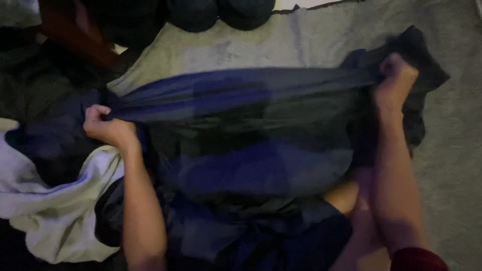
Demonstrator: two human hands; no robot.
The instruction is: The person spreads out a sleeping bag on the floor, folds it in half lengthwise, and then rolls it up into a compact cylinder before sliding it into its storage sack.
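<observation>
Head view: left hand [105,125] and right hand [394,80] each clench one end of a dark blue cloth [241,93], pulled taut between them above a grey blanket [281,40]. Its bunched ends sit inside the closed fingers. White cloth [55,200] lies at left.

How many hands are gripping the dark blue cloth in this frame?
2. The left hand clutches one bunched end of the dark blue cloth at left; the right hand grips the other end at upper right. The cloth is stretched between them. No other hands show.
</observation>
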